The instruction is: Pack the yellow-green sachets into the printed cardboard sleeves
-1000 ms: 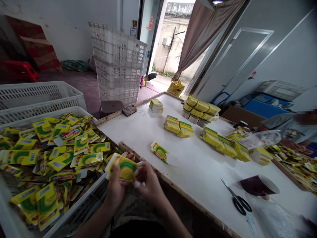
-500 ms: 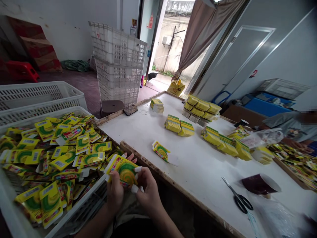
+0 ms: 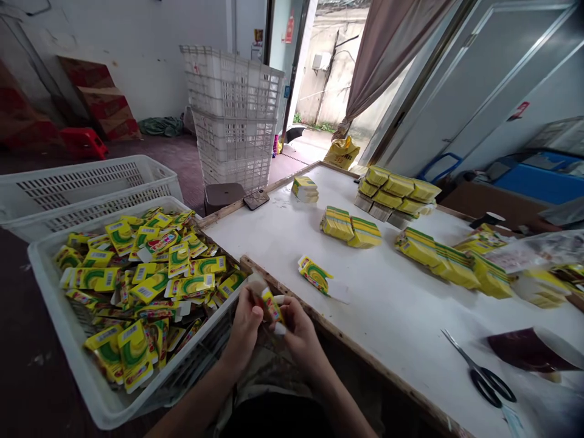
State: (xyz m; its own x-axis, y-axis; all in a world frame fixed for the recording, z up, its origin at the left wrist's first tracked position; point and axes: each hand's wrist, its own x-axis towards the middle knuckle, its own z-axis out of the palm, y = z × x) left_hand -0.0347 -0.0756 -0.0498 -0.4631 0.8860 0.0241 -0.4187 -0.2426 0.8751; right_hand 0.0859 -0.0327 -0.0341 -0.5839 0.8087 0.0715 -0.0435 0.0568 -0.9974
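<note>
My left hand [image 3: 246,325] and my right hand [image 3: 296,328] meet just in front of the table's near edge, both closed on one yellow and green carton [image 3: 272,304], which stands edge-on between the fingers. To the left, a white crate [image 3: 59,304] holds several loose flat cartons [image 3: 150,274] of the same print. One folded carton [image 3: 314,275] lies alone on the white table [image 3: 387,304], a little beyond my right hand.
Stacks of yellow cartons [image 3: 351,228] and bundles [image 3: 396,194] sit across the table's far half. Black scissors [image 3: 488,377] and a dark cup [image 3: 529,353] lie at the right. A phone [image 3: 256,199] rests on the table corner. Stacked white crates [image 3: 232,115] stand behind.
The carton in my hands has gone from lying face-up and flat to standing edge-on, squeezed narrower. The camera view has shifted, so the crate and table sit further right in the picture.
</note>
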